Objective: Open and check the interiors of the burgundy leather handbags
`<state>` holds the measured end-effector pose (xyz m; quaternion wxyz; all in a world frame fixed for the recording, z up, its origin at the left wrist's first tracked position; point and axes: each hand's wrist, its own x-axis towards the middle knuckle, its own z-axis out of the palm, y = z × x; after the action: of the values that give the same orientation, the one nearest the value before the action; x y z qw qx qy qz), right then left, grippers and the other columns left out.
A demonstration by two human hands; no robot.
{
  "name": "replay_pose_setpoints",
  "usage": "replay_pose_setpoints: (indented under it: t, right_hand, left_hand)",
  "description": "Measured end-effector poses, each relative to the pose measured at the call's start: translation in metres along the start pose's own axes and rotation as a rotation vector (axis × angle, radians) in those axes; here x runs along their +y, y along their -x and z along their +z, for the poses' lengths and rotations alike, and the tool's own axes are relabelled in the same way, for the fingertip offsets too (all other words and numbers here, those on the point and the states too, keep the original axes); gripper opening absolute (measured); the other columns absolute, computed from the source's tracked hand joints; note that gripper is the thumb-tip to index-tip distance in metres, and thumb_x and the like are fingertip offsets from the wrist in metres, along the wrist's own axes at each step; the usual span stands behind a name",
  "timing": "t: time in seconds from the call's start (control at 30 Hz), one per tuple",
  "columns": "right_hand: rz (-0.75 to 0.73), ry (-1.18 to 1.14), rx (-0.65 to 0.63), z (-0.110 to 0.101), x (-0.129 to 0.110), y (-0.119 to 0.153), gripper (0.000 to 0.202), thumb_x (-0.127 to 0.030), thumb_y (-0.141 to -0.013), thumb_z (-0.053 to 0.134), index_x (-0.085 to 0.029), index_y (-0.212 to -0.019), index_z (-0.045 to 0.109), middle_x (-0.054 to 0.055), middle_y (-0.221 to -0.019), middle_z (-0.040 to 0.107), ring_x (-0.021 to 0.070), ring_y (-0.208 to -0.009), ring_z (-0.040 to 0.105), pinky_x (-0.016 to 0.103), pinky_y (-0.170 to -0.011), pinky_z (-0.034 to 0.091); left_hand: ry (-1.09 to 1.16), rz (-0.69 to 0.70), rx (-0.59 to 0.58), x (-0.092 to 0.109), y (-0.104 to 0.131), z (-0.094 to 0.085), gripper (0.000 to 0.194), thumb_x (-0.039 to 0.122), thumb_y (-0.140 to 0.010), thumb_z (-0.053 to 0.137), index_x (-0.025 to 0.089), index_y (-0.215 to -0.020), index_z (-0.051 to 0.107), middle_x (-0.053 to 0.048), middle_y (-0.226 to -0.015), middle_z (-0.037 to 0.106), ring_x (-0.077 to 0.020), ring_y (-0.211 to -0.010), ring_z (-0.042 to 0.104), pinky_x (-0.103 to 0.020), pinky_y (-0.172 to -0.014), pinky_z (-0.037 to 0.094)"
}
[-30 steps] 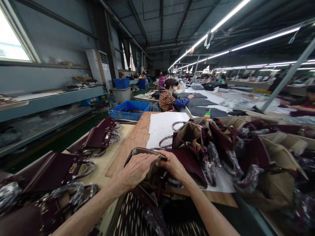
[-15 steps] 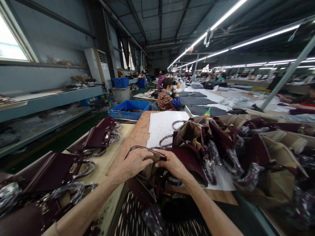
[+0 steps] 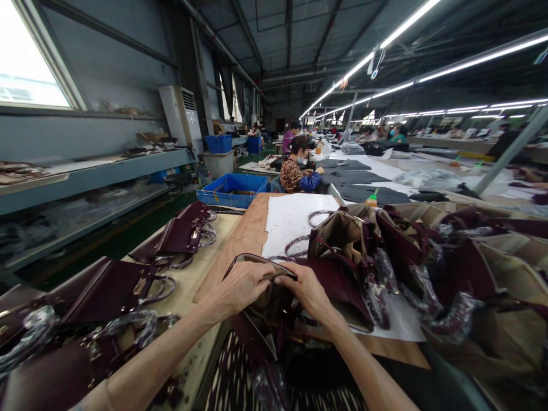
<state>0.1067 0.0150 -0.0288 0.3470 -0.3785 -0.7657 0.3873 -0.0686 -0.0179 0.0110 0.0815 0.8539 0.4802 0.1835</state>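
Right grip (image 3: 310,294) on maroon bag (image 3: 268,308)

1. A smooth, leather-like burgundy finish is being paired with matt taupe cloth lining (image 3: 262,311) on the held bag (image 3: 249,337).
2. Bag handles (image 3: 148,319) are being covered by glossy, crinkled clear plastic (image 3: 454,319).
3. A wood-like brown board (image 3: 231,245) is being overlaid by matt white paper (image 3: 295,220).
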Motion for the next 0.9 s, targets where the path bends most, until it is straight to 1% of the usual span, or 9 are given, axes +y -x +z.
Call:
replay_pose_setpoints:
  t: [0.2, 0.33, 0.47, 0.57, 0.63, 0.7, 0.73, 0.8, 0.9]
  right_hand:
    - [-0.041, -0.049, -0.044, -0.002, 0.001, 0.001, 0.028, -0.029, -0.074, 0.056, -0.018, -0.099, 0.064, 0.0, -0.088, 0.066, 0.0183, -0.081, 0.057, 0.027, -0.072, 0.042]
    - [-0.022, 0.017, 0.014, 0.0, 0.002, 0.003, 0.026, -0.029, -0.074, 0.056, -0.022, -0.098, 0.064, 0.0, -0.089, 0.066, 0.0195, -0.084, 0.057, 0.029, -0.076, 0.042]
    - [-0.022, 0.096, 0.069, 0.004, 0.004, 0.002, 0.024, -0.03, -0.078, 0.052, -0.024, -0.098, 0.064, 0.0, -0.091, 0.066, 0.0191, -0.085, 0.056, 0.03, -0.078, 0.041]
    - [-0.016, 0.085, 0.062, 0.004, 0.002, 0.001, 0.023, -0.031, -0.08, 0.048, -0.023, -0.096, 0.064, 0.0, -0.087, 0.066, 0.018, -0.08, 0.057, 0.027, -0.073, 0.042]
    - [0.0, 0.07, 0.049, 0.003, 0.0, 0.001, 0.023, -0.031, -0.079, 0.049, -0.022, -0.094, 0.064, 0.0, -0.085, 0.066, 0.0177, -0.078, 0.057, 0.027, -0.07, 0.042]
    - [0.018, 0.052, 0.02, -0.001, -0.002, 0.001, 0.023, -0.03, -0.078, 0.05, -0.021, -0.094, 0.064, 0.0, -0.085, 0.066, 0.018, -0.079, 0.057, 0.027, -0.071, 0.042]
    - [0.025, 0.041, 0.005, -0.003, -0.004, 0.001, 0.023, -0.03, -0.078, 0.05, -0.021, -0.093, 0.064, 0.0, -0.085, 0.066, 0.0181, -0.079, 0.057, 0.027, -0.071, 0.042]
    - [0.026, 0.005, -0.041, -0.008, -0.005, 0.001, 0.023, -0.029, -0.076, 0.051, -0.02, -0.092, 0.065, 0.0, -0.086, 0.066, 0.0185, -0.08, 0.057, 0.028, -0.073, 0.042]
    - [0.043, -0.068, -0.106, -0.014, -0.003, 0.002, 0.025, -0.029, -0.075, 0.053, -0.02, -0.094, 0.066, -0.001, -0.087, 0.067, 0.0194, -0.082, 0.058, 0.029, -0.076, 0.042]
  left_hand:
    - [0.237, 0.057, -0.11, -0.002, -0.005, 0.004, 0.026, 0.006, -0.069, 0.04, 0.017, -0.074, 0.063, 0.004, -0.068, 0.061, -0.0101, -0.064, 0.052, -0.019, -0.058, 0.033]
    - [0.247, 0.019, -0.185, -0.011, -0.011, 0.012, 0.026, 0.008, -0.07, 0.041, 0.017, -0.078, 0.064, 0.003, -0.071, 0.063, -0.0116, -0.067, 0.054, -0.019, -0.06, 0.036]
    - [-0.051, -0.098, -0.035, -0.004, -0.005, 0.011, 0.02, 0.018, -0.08, 0.042, 0.017, -0.082, 0.062, -0.002, -0.077, 0.064, -0.0158, -0.071, 0.056, -0.026, -0.068, 0.039]
    - [-0.202, -0.057, 0.112, 0.004, 0.005, 0.004, 0.016, 0.027, -0.08, 0.05, 0.019, -0.092, 0.056, -0.005, -0.094, 0.061, -0.0212, -0.091, 0.053, -0.033, -0.081, 0.038]
    - [-0.235, -0.055, 0.22, 0.001, 0.01, -0.002, 0.038, 0.031, -0.071, 0.062, 0.02, -0.105, 0.05, -0.007, -0.11, 0.055, -0.025, -0.107, 0.045, -0.039, -0.091, 0.033]
    - [-0.231, -0.149, 0.273, -0.012, 0.014, -0.007, 0.061, 0.034, -0.063, 0.069, 0.019, -0.115, 0.042, -0.01, -0.119, 0.049, -0.0273, -0.114, 0.04, -0.042, -0.095, 0.029]
    - [-0.202, -0.22, 0.254, -0.02, 0.016, -0.009, 0.069, 0.036, -0.06, 0.07, 0.019, -0.119, 0.038, -0.01, -0.119, 0.049, -0.0275, -0.113, 0.041, -0.042, -0.094, 0.031]
    - [-0.085, -0.348, 0.119, -0.039, 0.02, -0.013, 0.079, 0.035, -0.058, 0.071, 0.018, -0.125, 0.032, -0.007, -0.108, 0.056, -0.0249, -0.1, 0.052, -0.036, -0.084, 0.039]
    - [0.084, -0.349, -0.073, -0.057, 0.025, -0.018, 0.077, 0.029, -0.059, 0.068, 0.018, -0.127, 0.032, -0.002, -0.094, 0.062, -0.0203, -0.087, 0.057, -0.028, -0.074, 0.041]
